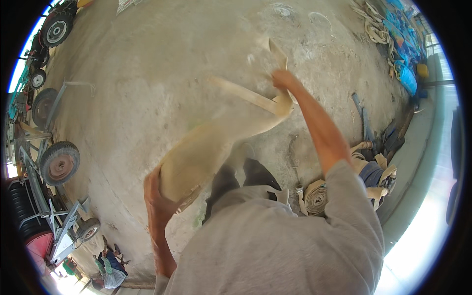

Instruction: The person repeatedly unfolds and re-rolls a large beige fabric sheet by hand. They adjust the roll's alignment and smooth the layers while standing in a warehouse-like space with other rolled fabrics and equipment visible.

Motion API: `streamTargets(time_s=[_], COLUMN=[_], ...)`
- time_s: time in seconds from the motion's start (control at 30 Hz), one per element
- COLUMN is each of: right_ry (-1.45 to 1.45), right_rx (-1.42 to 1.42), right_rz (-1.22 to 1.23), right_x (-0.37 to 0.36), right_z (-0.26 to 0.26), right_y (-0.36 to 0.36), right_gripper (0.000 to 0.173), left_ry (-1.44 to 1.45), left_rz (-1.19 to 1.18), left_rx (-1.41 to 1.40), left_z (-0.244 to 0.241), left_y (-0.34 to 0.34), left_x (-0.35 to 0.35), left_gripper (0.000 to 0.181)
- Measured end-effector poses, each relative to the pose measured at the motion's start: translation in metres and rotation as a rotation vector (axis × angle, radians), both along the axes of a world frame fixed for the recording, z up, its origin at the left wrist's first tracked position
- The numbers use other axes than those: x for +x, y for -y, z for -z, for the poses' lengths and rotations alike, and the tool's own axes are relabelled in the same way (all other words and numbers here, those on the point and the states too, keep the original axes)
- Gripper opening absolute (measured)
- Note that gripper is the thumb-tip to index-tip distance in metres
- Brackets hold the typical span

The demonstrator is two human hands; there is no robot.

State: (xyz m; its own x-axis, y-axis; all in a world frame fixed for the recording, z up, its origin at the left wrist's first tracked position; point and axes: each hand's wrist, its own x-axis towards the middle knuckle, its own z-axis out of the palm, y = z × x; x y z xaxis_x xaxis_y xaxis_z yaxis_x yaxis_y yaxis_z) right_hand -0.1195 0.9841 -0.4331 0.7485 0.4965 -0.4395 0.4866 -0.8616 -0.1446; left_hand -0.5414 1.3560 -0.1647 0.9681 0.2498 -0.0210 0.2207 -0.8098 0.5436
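Note:
A pale lay-flat canvas hose [206, 147] stretches across in front of my body, blurred by motion. My left hand [156, 193] grips its near, broad end at the lower left, where several layers seem to lie together. At the upper right my right hand [284, 79] is closed around a narrower length of it. Beyond that fist a flat, creased piece of hose sticks up, and another strip [247, 94] runs off to the left, its far end smeared. Whether the broad part is one band or loose folds I cannot tell.
Right of my legs lies a rolled hose [316, 198] beside a metal coupling [299, 190]. More bundled hose [372, 173], metal bars [363, 118] and blue sheeting [405, 73] line the right wall. Wheeled machinery [59, 166] stands left. A person [110, 267] is at the lower left.

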Motion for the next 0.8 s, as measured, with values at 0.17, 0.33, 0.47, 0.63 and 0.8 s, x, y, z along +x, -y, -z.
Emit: streamTargets(time_s=[0.17,0.33,0.47,0.63,0.8], right_ry=[-0.403,-0.384,-0.385,0.027,-0.351], right_rx=[0.212,0.423,0.626,0.582,0.925], right_rz=[0.858,0.934,1.037,0.833,0.291], right_x=[-0.094,-0.082,-0.053,-0.086,-0.201], right_z=[0.043,-0.022,-0.038,-0.004,-0.081], right_y=[0.12,0.128,0.118,0.073,-0.047], right_gripper=[0.04,0.045,0.043,0.05,0.083], left_ry=[-0.004,-0.031,-0.026,-0.034,-0.012], left_rz=[0.002,0.108,0.1,0.028,-0.107], left_rx=[0.042,0.084,0.068,0.036,0.0], left_z=[0.004,0.003,-0.01,-0.039,-0.061], left_y=[0.01,0.006,0.007,0.001,0.004], left_x=[-0.005,-0.009,-0.023,-0.032,-0.045], left_gripper=[0.095,0.093,0.094,0.097,0.103])
